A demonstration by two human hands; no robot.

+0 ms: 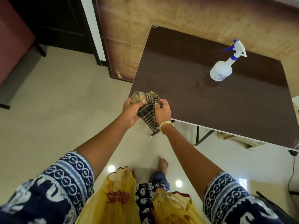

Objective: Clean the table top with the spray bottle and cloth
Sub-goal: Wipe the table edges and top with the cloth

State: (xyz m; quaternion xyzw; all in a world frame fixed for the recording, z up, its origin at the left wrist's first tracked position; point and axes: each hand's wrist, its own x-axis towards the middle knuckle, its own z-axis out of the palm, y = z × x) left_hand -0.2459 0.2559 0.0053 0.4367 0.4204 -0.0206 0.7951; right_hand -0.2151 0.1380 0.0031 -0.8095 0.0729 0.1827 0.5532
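A striped dark-and-beige cloth is bunched between both my hands at the near left corner of the dark brown table top. My left hand grips its left end, my right hand grips its right side, and a tail of cloth hangs down below them. A white spray bottle with a blue nozzle and collar stands upright on the far right part of the table, well away from both hands.
The table has a white edge and black folding legs underneath. A wooden panel wall stands behind it, a dark doorway at the far left. Pale tiled floor lies to the left. My bare foot is below.
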